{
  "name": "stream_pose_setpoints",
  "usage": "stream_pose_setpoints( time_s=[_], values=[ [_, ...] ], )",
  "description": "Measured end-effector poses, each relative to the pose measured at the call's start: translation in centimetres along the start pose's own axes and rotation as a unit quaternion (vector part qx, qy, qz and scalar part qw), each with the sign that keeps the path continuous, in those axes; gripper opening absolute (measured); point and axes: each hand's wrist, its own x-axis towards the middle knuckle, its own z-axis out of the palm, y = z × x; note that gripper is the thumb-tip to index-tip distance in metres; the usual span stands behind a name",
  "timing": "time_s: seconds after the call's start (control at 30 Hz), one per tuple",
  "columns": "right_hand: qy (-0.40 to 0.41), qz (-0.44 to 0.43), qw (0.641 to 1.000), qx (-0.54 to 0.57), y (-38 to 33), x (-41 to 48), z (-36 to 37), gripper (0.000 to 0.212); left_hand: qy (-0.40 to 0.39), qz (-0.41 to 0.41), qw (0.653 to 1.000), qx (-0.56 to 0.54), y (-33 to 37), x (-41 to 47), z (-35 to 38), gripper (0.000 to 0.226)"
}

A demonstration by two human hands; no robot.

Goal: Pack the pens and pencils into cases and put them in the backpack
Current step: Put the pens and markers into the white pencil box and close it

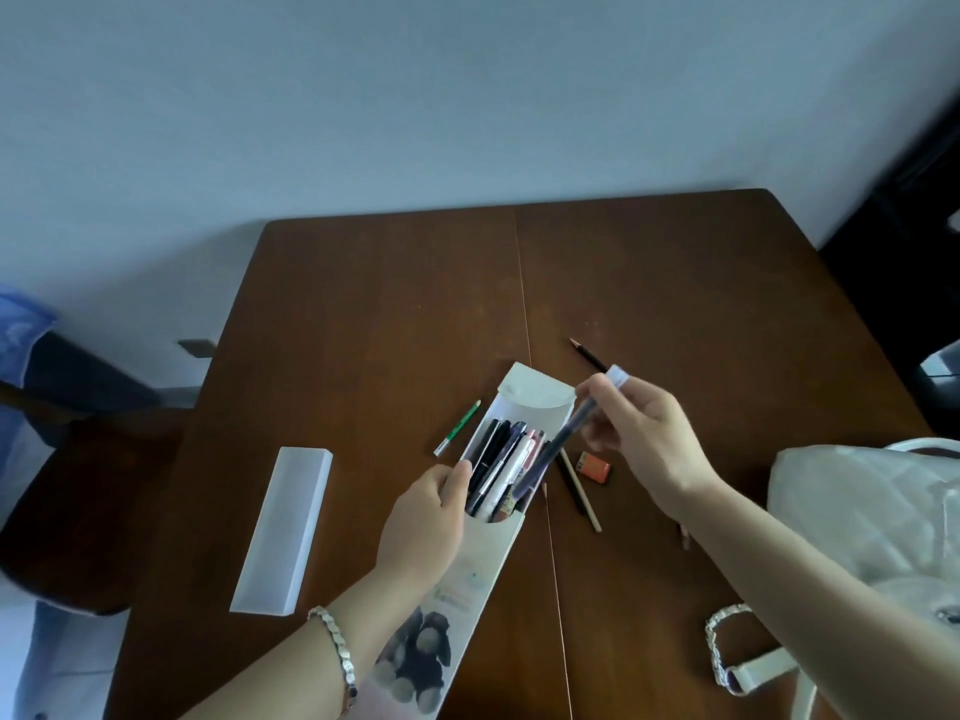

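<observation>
White card case runs from btm ctr up to mid-frame, flap open so the pens can slide in. L hand grips its left edge by the mouth, prob. to steady it. R hand pinches a dark pen near the capped end, tip angled into the mouth. Backpack waits lower right. Frosted case lies at left. Further up: green pencil, black pencil, both still unpacked.
</observation>
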Motion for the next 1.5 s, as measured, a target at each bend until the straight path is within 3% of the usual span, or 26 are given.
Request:
stream_pose_setpoints(
  time_s=[0.2, 0.37, 0.5, 0.6, 0.77, 0.87, 0.97, 1.1, 1.2, 1.37, 1.43, 1.5],
  values=[
    [-0.025, 0.010, 1.000, -0.009, 1.1, -1.5, 2.4, 0.022, -0.009, 0.045, 0.999, -0.003, 1.3, -2.1, 0.4, 0.039],
    [-0.059, -0.032, 0.980, -0.190, 2.8, -3.7, 3.7, 0.028, -0.004, 0.029, 1.000, -0.001, 1.8, -2.8, 0.7, 0.037],
    [-0.020, -0.128, 0.913, -0.388, 3.5, -4.0, 3.1, 0.048, -0.005, 0.020, 1.000, 0.005, 1.4, -3.2, 0.5, 0.041],
    [-0.072, -0.118, 0.858, -0.495, 3.8, -3.7, 2.5, 0.059, -0.019, 0.007, 1.000, 0.006, 1.3, -3.6, 0.5, 0.043],
    [-0.056, -0.046, 0.911, -0.405, 3.4, -3.2, 1.3, 0.044, -0.024, 0.030, 0.998, 0.054, 1.1, -4.2, 0.3, 0.042],
    [-0.087, -0.035, 0.895, -0.437, 3.6, -3.0, 1.9, 0.028, -0.017, 0.040, 0.996, 0.083, 1.2, -4.6, 0.6, 0.043],
    [-0.092, -0.043, 0.880, -0.464, 4.2, -3.4, 2.7, 0.032, -0.008, 0.042, 0.995, 0.092, 1.1, -4.7, 1.0, 0.044],
    [-0.060, -0.074, 0.886, -0.453, 3.8, -3.2, 1.5, 0.033, -0.003, 0.034, 0.996, 0.083, 0.9, -4.5, 0.6, 0.046],
    [-0.025, -0.100, 0.841, -0.531, 3.7, -2.9, 0.5, 0.037, 0.016, 0.022, 0.998, 0.059, 0.7, -4.1, 0.5, 0.049],
    [-0.080, -0.126, 0.786, -0.600, 4.3, -4.0, 1.4, 0.048, 0.018, 0.005, 1.000, 0.009, 0.8, -3.5, 0.7, 0.046],
    [-0.083, -0.110, 0.794, -0.592, 4.4, -4.3, 2.0, 0.055, 0.021, 0.003, 1.000, 0.013, 0.7, -3.1, 0.8, 0.045],
    [-0.102, -0.080, 0.825, -0.551, 4.6, -4.1, 2.3, 0.063, 0.018, -0.007, 1.000, 0.019, 0.3, -2.8, 0.7, 0.045]
  ],
)
